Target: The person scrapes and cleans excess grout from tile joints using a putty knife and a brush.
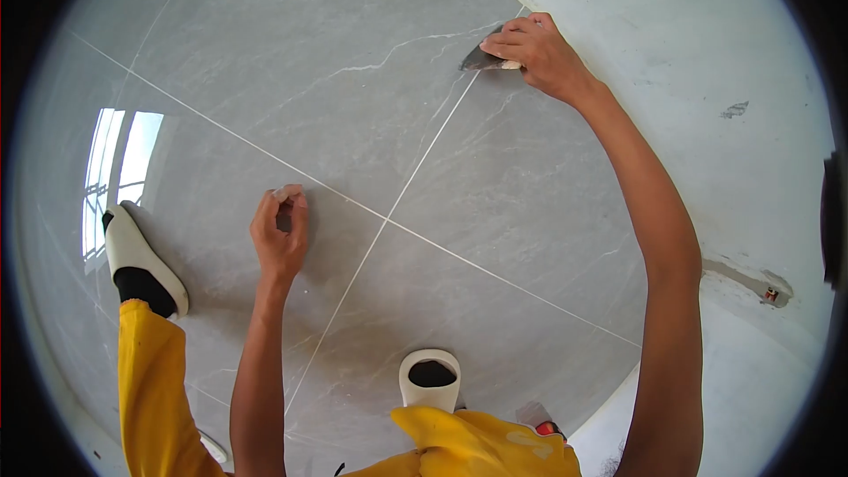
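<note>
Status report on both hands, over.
Right hand gripping scraper on grout line by wall. Left hand pinching small pale lump. White slippers apart from both hands.

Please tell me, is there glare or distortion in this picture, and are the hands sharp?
Head view: strong fisheye, black corners, and the white wall meets the tile floor in a curve; a bright window reflection glares on the glossy floor at left; daylight is even, shadows soft; the right hand gripping a dark blade and the left hand pinching a pale bit both look sharp.

Right hand [541, 55] grips scraper [478, 59] — tile joint [424, 159].
</note>
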Demonstrator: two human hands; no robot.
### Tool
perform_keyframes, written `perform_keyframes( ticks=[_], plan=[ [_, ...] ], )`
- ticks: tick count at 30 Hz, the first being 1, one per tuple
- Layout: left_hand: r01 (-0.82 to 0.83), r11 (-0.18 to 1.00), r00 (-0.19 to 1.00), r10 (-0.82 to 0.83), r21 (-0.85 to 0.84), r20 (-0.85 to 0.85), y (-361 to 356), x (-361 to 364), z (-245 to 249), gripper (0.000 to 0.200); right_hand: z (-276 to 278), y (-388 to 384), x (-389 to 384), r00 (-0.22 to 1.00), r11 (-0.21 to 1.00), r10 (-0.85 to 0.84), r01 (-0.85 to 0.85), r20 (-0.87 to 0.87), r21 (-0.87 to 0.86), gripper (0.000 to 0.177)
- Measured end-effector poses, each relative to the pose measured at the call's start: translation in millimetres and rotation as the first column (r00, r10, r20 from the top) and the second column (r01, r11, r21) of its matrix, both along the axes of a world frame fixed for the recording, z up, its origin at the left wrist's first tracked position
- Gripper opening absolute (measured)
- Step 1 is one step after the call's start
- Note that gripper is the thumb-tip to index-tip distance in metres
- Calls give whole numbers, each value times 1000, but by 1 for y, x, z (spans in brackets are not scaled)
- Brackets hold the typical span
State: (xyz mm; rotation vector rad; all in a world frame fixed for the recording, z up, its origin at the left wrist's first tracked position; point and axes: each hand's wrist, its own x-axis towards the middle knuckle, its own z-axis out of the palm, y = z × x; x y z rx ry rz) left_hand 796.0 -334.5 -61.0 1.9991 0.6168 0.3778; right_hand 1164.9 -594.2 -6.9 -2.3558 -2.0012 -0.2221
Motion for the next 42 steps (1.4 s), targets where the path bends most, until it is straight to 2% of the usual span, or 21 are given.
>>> perform_keyframes(
  ticks=[3,6,9,12,15,18,21,22,23,24,27,30,33,35,36,37,38,39,40,41,42],
  plan=[
    [38,991,993,-52,131,104,-2,-5,-12,12,-13,2,-1,999,989,-38,39,9,-145,44],
    [29,987,990,-50,155,135,-1,-5,-17,17,-15,-12,-11,998,983,-39,47,49,-175,43],
    [27,984,987,-54,175,153,0,-5,-16,18,-3,-12,-6,999,955,-1,14,45,-297,42],
    [27,985,987,-53,173,149,0,-6,-18,19,4,10,-3,998,979,-31,43,62,-197,42],
    [21,983,984,-53,183,173,0,-6,-17,20,-20,-10,-14,997,990,-80,79,1,-113,44],
    [18,986,986,-46,168,160,1,-5,-14,20,-3,-39,-30,999,973,-44,35,-32,-227,47],
    [-20,985,986,-9,172,167,-1,-4,-18,20,28,-47,-33,978,887,-155,75,-141,-456,37],
    [-26,985,985,-4,169,174,-3,-4,-18,20,27,-45,-30,925,904,-332,257,-183,-343,33],
    [-28,985,984,-3,169,180,-3,-4,-19,19,24,-40,-23,835,867,-491,440,-248,-232,30],
    [-28,985,983,-4,172,183,-3,-4,-18,19,18,-35,-14,712,779,-617,613,-335,-131,29],
    [-9,992,992,-7,127,123,-1,-5,-13,18,-4,-21,22,375,717,-540,673,-754,-179,35],
    [-60,978,998,59,-201,-7,10,1,-4,17,-35,-1,10,390,718,-548,674,-740,-177,39],
    [-101,846,995,80,-523,-63,31,3,3,17,-47,27,-48,517,850,-401,518,-756,-97,41],
    [0,984,996,-15,-177,-84,46,-4,10,16,-37,40,-91,552,912,-367,373,-749,-172,42],
    [63,998,991,-62,5,-120,53,-10,19,16,-32,45,-107,562,933,-346,293,-752,-210,42],
    [65,998,973,-68,-19,-220,63,-15,30,17,-21,45,-108,571,918,-385,318,-725,-237,41],
    [67,997,944,-79,-48,-320,72,-19,44,17,-33,40,-112,500,903,-391,371,-773,-217,42],
    [100,994,965,-85,47,-249,82,-22,52,21,-43,37,-113,434,884,-388,425,-813,-195,42],
    [149,978,940,-94,145,-329,94,-25,64,24,-52,37,-112,375,859,-379,482,-846,-171,42],
    [211,949,908,-103,233,-405,107,-28,78,28,-46,41,-131,567,932,-324,330,-757,-152,41],
    [277,909,873,-102,313,-478,120,-30,90,33,-33,47,-150,600,942,-330,252,-728,-220,38]
  ],
)
